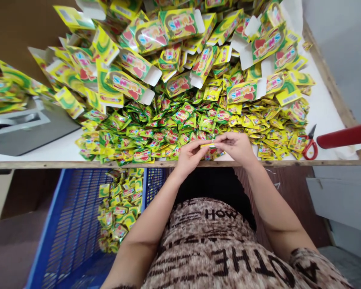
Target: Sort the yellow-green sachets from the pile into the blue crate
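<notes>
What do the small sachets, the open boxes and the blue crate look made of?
Sachets: probably plastic or foil film, glossy and crinkled. Open boxes: likely thin printed cardboard, with plain white flaps and sharp folds. Blue crate: looks like moulded plastic, with a grid wall. Both hands pinch one sachet.

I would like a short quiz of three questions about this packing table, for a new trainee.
1. True or false: both hands pinch the same small stack of sachets at the near edge of the table.
2. Which tool lies at the right end of the table? A) a knife B) red-handled scissors C) a stapler
3. Fill in: under the table, more sachets lie in a ______ plastic crate.

Key
1. True: the left hand and the right hand meet on the stack of sachets by the table edge.
2. B: the scissors lie beside the sachet heap.
3. Blue: the crate.
</notes>
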Tool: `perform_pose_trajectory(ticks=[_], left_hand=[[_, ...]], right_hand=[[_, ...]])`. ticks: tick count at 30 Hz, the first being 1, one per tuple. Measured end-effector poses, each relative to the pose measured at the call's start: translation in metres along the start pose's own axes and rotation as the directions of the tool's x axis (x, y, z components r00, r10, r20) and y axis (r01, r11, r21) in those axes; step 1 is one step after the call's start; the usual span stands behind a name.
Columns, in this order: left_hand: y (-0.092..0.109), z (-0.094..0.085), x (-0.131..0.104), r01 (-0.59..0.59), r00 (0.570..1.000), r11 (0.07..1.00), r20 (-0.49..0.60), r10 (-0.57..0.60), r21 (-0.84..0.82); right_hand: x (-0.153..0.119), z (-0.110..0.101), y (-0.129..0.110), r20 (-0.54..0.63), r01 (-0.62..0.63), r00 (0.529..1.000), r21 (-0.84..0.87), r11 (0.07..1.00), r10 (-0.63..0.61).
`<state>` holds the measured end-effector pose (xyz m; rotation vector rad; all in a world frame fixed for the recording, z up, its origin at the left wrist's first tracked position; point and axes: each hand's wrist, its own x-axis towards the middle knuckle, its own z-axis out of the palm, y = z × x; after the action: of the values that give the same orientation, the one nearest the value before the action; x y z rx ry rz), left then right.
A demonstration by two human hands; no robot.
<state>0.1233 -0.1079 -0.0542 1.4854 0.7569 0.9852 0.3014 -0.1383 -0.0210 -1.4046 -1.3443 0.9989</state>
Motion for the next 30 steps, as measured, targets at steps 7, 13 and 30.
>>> perform_pose_trajectory(ticks=[7, 13, 30], left_hand=[[0.002, 0.021, -0.004, -0.022, 0.993, 0.996, -0.115, 0.032, 0.087], [-0.002, 0.022, -0.004, -0.034, 0.994, 0.999, -0.105, 0.033, -0.004], [0.002, -0.009, -0.021, -0.072, 0.957, 0.997, -0.28, 0.079, 0.032]], right_hand=[[-0.003, 0.02, -0.004, -0.121, 0.228, 0.949, -0.365, 0.903, -0.289], [-0.015, 0.001, -0.001, -0.022, 0.248, 0.966, -0.211, 0.946, -0.258], [0.036, -0.025, 0.022, -0.354, 0.157, 0.863, -0.487, 0.859, -0.359]])
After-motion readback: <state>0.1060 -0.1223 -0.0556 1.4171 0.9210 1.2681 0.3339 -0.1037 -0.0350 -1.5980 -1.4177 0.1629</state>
